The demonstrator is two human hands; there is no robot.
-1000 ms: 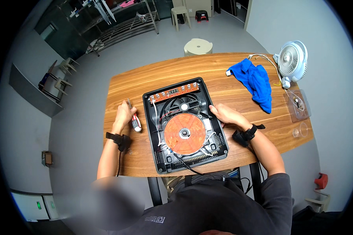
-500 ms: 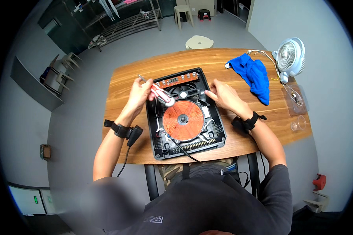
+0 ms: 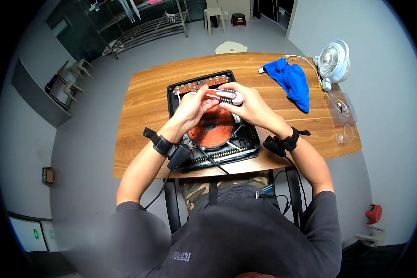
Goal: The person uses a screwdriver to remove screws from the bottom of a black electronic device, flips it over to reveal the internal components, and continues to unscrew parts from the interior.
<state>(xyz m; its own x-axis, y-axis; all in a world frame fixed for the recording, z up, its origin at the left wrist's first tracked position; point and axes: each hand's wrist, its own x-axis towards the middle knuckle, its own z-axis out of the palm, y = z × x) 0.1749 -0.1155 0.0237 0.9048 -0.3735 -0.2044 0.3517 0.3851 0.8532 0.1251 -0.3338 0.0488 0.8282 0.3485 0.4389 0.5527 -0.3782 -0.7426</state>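
An opened black induction cooker (image 3: pixel 249 148) lies on the wooden table (image 3: pixel 143 97), showing a copper coil (image 3: pixel 211 134) and an orange board of buttons (image 3: pixel 185 86) along its far edge. Above the coil, both my hands are closed on a red, white and black screwdriver (image 3: pixel 227 96). My left hand (image 3: pixel 190 109) grips its left part, hiding much of the tip, and my right hand (image 3: pixel 248 104) grips the handle from the right. Black devices with cables are strapped to both my wrists.
To the right lie a blue cloth (image 3: pixel 289 83), a white fan (image 3: pixel 332 62) with cables, a clear plastic tray (image 3: pixel 333 113) and clear cups (image 3: pixel 347 134). A beige stool (image 3: pixel 230 47) stands behind the table; a metal rack (image 3: pixel 146 37) is farther back.
My left hand has lifted the screwdriver from beside the cooker to over the coil. My right hand has left the cooker's right rim and taken hold of the handle too.
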